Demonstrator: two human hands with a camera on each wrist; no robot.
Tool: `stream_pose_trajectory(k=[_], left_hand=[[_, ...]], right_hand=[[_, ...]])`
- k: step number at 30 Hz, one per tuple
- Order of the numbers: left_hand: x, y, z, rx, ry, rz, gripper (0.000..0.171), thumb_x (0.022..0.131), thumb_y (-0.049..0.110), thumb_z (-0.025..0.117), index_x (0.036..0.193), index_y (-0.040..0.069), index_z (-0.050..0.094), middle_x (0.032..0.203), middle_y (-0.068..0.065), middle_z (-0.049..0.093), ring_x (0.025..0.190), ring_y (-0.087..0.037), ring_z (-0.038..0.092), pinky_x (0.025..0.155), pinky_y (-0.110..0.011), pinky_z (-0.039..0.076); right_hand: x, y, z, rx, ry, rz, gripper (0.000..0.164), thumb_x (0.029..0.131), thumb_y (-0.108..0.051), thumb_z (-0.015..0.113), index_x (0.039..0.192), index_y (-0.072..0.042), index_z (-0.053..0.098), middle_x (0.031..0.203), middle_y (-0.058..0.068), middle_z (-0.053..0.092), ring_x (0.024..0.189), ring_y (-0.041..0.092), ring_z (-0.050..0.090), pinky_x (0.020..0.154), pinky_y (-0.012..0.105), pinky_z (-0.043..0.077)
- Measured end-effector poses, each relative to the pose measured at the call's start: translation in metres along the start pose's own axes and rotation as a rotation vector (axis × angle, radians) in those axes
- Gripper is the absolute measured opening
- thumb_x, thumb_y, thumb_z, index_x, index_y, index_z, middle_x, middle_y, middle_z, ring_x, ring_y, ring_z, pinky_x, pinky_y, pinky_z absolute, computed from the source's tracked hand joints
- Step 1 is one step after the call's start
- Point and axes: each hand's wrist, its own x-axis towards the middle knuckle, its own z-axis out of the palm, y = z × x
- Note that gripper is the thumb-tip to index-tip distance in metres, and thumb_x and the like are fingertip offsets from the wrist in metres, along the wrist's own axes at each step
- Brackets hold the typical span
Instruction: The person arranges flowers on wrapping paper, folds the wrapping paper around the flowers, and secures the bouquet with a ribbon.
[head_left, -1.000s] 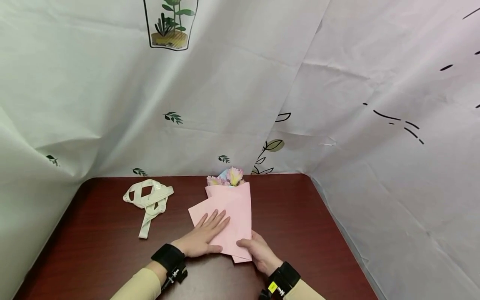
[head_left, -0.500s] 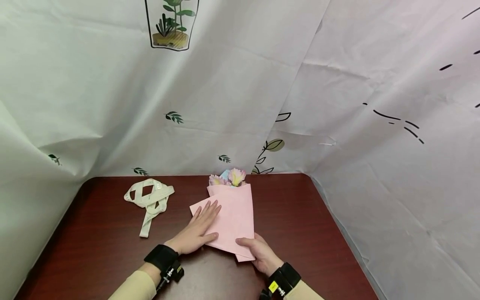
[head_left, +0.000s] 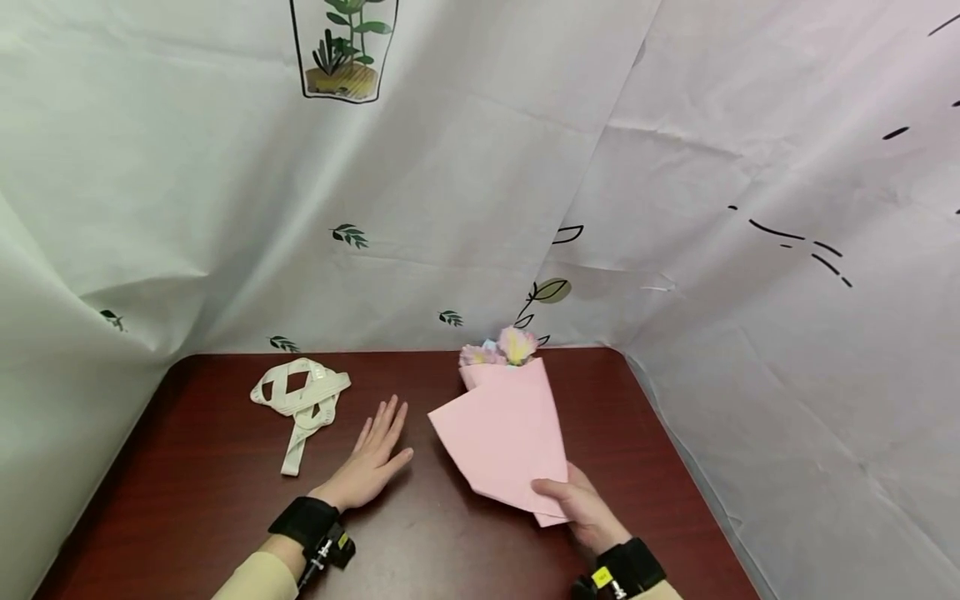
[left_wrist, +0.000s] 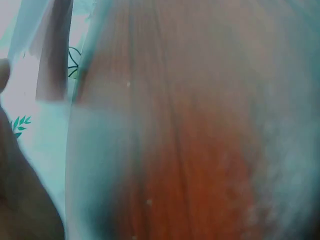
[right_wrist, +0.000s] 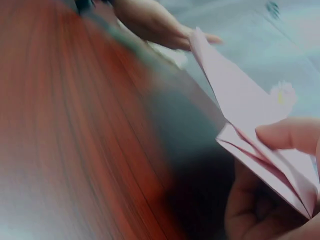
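Both hands are bare on my end, left hand (head_left: 363, 473) and right hand (head_left: 585, 504) alike, so the gear starts at the wrists. I've got a wide black fabric-looking left wristband (head_left: 302, 522) and a matching wide black right wristband (head_left: 637, 565). Each one carries a chunky little black module, left (head_left: 347, 553) and right (head_left: 585, 588), plus a shiny silver screw-like fitting (head_left: 324, 551). The right side sports a bright yellow rectangular sticker (head_left: 602, 577); its marking's too tiny for me to read. Past the bands, it's plain pale-beige sleeves (head_left: 258, 577), cuffs ending just behind the straps.
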Motion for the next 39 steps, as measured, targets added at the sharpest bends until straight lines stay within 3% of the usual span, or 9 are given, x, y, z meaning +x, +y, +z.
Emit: stream_pose_trajectory(k=[4, 9, 13, 19, 22, 25, 29, 34, 39], left_hand=[[-0.004, -0.006, 0.002, 0.066, -0.110, -0.088, 0.081, 0.118, 0.046, 0.053, 0.178, 0.005, 0.017, 0.183, -0.028, 0.010, 0.169, -0.051, 0.002, 0.133, -0.053, -0.010], [-0.004, 0.002, 0.001, 0.147, -0.164, -0.143, 0.084, 0.116, 0.051, 0.053, 0.178, 0.004, 0.019, 0.182, -0.027, 0.016, 0.169, -0.049, 0.006, 0.132, -0.063, -0.005], [-0.003, 0.009, -0.001, 0.179, -0.179, -0.174, 0.084, 0.116, 0.048, 0.057, 0.177, 0.003, 0.020, 0.182, -0.026, 0.017, 0.170, -0.048, 0.007, 0.132, -0.064, -0.004], [-0.004, 0.007, 0.003, 0.139, -0.150, -0.139, 0.086, 0.114, 0.050, 0.059, 0.175, 0.000, 0.026, 0.180, -0.032, 0.020, 0.168, -0.052, 0.010, 0.130, -0.066, -0.005], [-0.004, 0.006, 0.004, 0.141, -0.149, -0.135, 0.085, 0.114, 0.050, 0.059, 0.175, 0.001, 0.027, 0.180, -0.031, 0.020, 0.168, -0.052, 0.009, 0.130, -0.067, -0.005], [-0.004, 0.006, 0.005, 0.139, -0.142, -0.131, 0.085, 0.113, 0.050, 0.060, 0.175, 0.001, 0.028, 0.180, -0.032, 0.021, 0.168, -0.052, 0.010, 0.130, -0.068, -0.004], [-0.002, 0.006, 0.005, 0.144, -0.148, -0.137, 0.086, 0.112, 0.050, 0.062, 0.174, 0.000, 0.029, 0.180, -0.031, 0.020, 0.168, -0.052, 0.010, 0.130, -0.067, -0.004], [-0.001, 0.004, 0.005, 0.159, -0.156, -0.138, 0.088, 0.112, 0.054, 0.060, 0.175, 0.002, 0.029, 0.181, -0.028, 0.019, 0.169, -0.050, 0.009, 0.130, -0.067, -0.004], [0.000, 0.000, 0.006, 0.181, -0.160, -0.143, 0.089, 0.112, 0.056, 0.060, 0.175, 0.003, 0.028, 0.182, -0.027, 0.020, 0.169, -0.048, 0.010, 0.130, -0.067, -0.002]], right_hand=[[-0.004, -0.008, -0.051, -0.043, 0.041, 0.002, 0.049, 0.102, 0.000, 0.071, 0.146, 0.003, 0.050, 0.109, 0.000, 0.079, 0.097, 0.013, 0.077, 0.085, 0.031, 0.063], [-0.001, -0.019, -0.115, -0.073, 0.065, 0.004, 0.038, 0.103, -0.001, 0.069, 0.138, -0.005, 0.053, 0.106, -0.002, 0.080, 0.095, 0.012, 0.077, 0.084, 0.031, 0.063], [0.002, -0.027, -0.158, -0.137, 0.084, 0.029, 0.049, 0.105, -0.004, 0.069, 0.147, -0.002, 0.045, 0.111, -0.003, 0.078, 0.100, 0.013, 0.075, 0.090, 0.033, 0.062], [0.001, -0.036, -0.205, -0.254, 0.056, 0.101, 0.076, 0.107, -0.011, 0.070, 0.164, 0.008, 0.023, 0.120, -0.003, 0.073, 0.107, 0.014, 0.070, 0.093, 0.034, 0.060], [0.003, -0.039, -0.218, -0.299, 0.037, 0.122, 0.084, 0.106, -0.012, 0.068, 0.167, 0.009, 0.015, 0.120, 0.004, 0.073, 0.104, 0.019, 0.072, 0.089, 0.039, 0.062], [0.005, -0.042, -0.225, -0.415, 0.061, 0.101, 0.090, 0.104, -0.012, 0.070, 0.169, 0.010, 0.012, 0.132, 0.019, 0.069, 0.110, 0.027, 0.070, 0.090, 0.038, 0.061], [0.005, -0.048, -0.224, -0.678, 0.162, 0.032, 0.101, 0.101, -0.016, 0.078, 0.171, 0.013, 0.012, 0.163, 0.039, 0.041, 0.140, 0.046, 0.054, 0.109, 0.043, 0.049], [-0.001, -0.052, -0.214, -0.836, 0.213, -0.003, 0.109, 0.101, -0.019, 0.081, 0.172, 0.012, 0.004, 0.174, 0.043, 0.017, 0.160, 0.059, 0.025, 0.127, 0.068, 0.029], [-0.007, -0.055, -0.210, -0.848, 0.232, 0.026, 0.103, 0.106, -0.024, 0.075, 0.171, 0.013, 0.003, 0.176, 0.041, 0.010, 0.163, 0.059, 0.014, 0.130, 0.070, 0.019]])
